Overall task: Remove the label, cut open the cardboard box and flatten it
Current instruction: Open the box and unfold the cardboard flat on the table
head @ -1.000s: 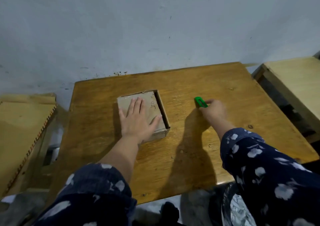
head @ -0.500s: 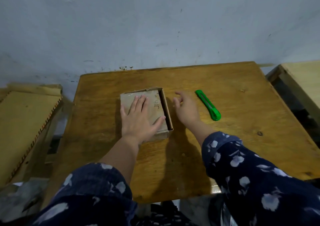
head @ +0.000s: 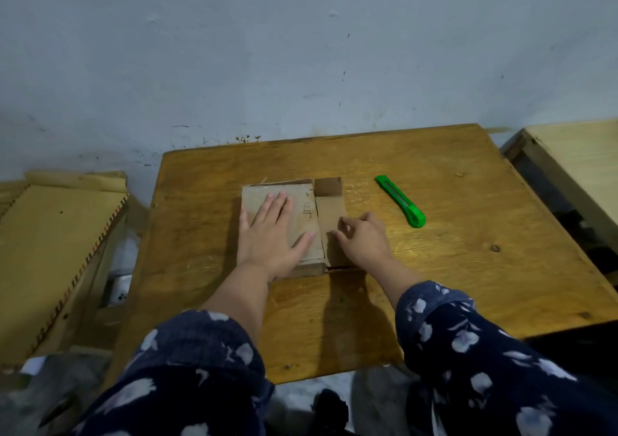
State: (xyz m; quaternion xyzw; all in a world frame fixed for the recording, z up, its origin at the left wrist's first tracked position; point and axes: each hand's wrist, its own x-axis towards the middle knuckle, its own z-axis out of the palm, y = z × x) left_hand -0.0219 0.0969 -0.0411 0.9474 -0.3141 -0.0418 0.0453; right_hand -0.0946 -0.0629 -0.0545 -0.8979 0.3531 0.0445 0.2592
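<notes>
L hand (head: 272, 235) flat on box (head: 302, 214), R hand (head: 363, 240) presses its side flap (head: 331, 221).

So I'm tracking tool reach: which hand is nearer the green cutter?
Right. The right hand rests on the box's folded-out side flap, a short way left of the green cutter; the left hand lies flat on the box top, farther away.

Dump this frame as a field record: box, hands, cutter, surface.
box: cardboard box on wooden table, right side panel folded out flat
left hand: left hand flat on box top, fingers straight
right hand: right hand on the folded-out panel, fingers bent, touching it
cutter: green utility knife lying on table right of box, untouched
label: none visible; handwriting on box top
</notes>
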